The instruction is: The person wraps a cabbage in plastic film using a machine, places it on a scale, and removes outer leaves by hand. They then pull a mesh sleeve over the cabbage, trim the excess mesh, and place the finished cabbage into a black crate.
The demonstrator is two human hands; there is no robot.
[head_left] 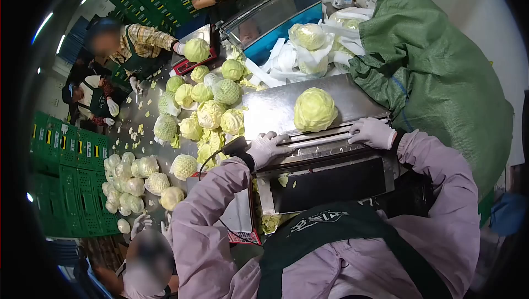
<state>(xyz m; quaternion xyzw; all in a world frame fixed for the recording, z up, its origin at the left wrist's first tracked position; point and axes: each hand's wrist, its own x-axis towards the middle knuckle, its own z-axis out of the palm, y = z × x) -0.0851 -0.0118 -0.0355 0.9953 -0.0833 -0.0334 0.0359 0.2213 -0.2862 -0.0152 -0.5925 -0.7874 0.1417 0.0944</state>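
Observation:
A trimmed, pale green cabbage (315, 110) sits on the steel top of a wrapping machine (270, 103), between my hands and a little beyond them. My left hand (265, 149), in a white glove, is at the left end of the machine's front bars, its fingers bent over the edge. At the right end, my gloved right hand (373, 132) has its fingers curled onto the same bars (325, 136). Both hands look closed at the edge; whatever they pinch there is too thin or hidden to make out. Neither hand touches the cabbage.
Loose cabbages (210, 114), some in foam nets, crowd the table to the left. Bagged cabbages (132, 180) pile up farther left. A large green sack (441, 68) stands at right. White foam nets (284, 56) lie behind the machine. Co-workers stand around the table; green crates (71, 150) are stacked left.

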